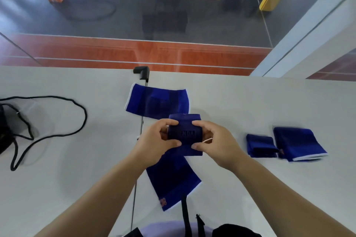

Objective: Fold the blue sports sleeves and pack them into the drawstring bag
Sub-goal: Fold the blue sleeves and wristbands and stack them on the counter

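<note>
A small dark blue sleeve (185, 132) with an embossed logo is held above the white table between my left hand (154, 144) and my right hand (217, 144), thumbs on top, both gripping its sides. Under my hands a longer blue sleeve (173, 181) lies flat, angled toward me. Another blue sleeve (158, 102) lies flat farther back. Two folded blue sleeves sit at the right, a small one (260, 145) and a larger one (299, 143). The drawstring bag (7, 127) lies at the far left edge, its black cord (57, 117) looped over the table.
The white table (77, 188) ends at a glass wall at the back. A black bracket (142, 72) stands at the back edge, with a thin seam running toward me. A black strap (185, 215) hangs near my body.
</note>
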Available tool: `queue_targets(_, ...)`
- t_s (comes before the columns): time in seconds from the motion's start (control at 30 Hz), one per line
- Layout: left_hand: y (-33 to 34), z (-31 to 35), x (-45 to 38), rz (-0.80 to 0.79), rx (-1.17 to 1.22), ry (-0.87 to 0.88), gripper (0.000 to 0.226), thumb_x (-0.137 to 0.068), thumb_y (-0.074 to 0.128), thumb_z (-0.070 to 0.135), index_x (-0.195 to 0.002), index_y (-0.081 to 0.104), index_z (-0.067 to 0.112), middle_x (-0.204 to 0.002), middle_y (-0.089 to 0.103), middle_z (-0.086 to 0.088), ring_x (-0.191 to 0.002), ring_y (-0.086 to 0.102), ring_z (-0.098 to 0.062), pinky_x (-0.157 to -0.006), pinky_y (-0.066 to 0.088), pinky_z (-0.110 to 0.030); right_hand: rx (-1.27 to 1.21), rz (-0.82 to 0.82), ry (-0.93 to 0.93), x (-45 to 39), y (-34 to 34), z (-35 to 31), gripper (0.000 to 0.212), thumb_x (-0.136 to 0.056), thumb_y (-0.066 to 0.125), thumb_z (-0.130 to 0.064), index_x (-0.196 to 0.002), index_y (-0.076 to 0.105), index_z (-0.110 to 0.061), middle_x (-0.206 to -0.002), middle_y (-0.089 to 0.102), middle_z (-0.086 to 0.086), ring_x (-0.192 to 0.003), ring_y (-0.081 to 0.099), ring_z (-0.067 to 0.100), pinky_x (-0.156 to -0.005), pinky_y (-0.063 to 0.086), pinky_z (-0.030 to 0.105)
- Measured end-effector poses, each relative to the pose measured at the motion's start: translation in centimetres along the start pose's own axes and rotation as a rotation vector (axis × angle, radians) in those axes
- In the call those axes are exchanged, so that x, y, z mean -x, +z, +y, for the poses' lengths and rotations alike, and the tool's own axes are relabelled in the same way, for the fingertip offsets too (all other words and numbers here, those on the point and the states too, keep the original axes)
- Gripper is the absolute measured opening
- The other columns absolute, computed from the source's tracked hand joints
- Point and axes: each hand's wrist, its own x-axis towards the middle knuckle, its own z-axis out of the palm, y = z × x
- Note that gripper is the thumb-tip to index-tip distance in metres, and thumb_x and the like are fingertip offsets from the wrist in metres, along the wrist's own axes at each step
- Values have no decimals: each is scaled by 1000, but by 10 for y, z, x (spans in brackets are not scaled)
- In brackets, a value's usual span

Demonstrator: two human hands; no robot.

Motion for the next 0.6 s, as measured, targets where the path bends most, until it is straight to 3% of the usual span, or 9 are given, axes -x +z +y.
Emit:
queue_targets(0.1,10,7,-3,1,-88,15,50,-76,75,3,-118,58,25,-92,64,14,-87,63,-4,-74,50,-15,80,58,-7,4,-9,6,50,-72,77,-5,-117,63,-23,-89,65,-9,-79,63,7,-73,50,17)
queue_targets(0.2,22,13,-6,21,-248,74,38,-81,72,10,-114,62,26,-96,59,14,-88,60,-4,-74,45,-12,182,131,-31,6,-18,12,28,-75,77,-15,-99,68,-24,-86,54,-6,-76,55,9,-74,46,22)
queue_targets(0.33,36,17,-10,-6,-390,163,25,-85,68,22,-109,64,26,-113,47,13,-99,50,-4,-91,41,-20,220,87,-53,12,-37,23,16,-83,70,-23,-99,66,-19,-108,52,-7,-99,48,6,-86,35,14)
queue_targets(0.4,43,22,-11,-78,-402,163,17,-89,62,25,-105,62,29,-107,58,13,-95,55,-3,-86,44,-20,165,48,-22,17,-46,27,11,-87,65,-23,-97,64,-19,-102,62,-8,-93,54,3,-80,38,12)
queue_targets(0.5,57,24,-14,-129,-410,101,11,-91,58,28,-102,62,28,-90,67,8,-81,62,-5,-72,50,-18,129,25,18,22,-54,37,4,-91,60,-24,-93,60,-21,-80,66,-3,-74,61,9,-69,48,23)
queue_targets(0.6,75,19,-18,-137,-402,47,12,-90,60,30,-101,64,26,-87,69,4,-79,64,-9,-74,55,-26,216,12,50,24,-61,50,6,-91,58,-26,-91,60,-21,-75,66,0,-70,61,15,-69,51,31)
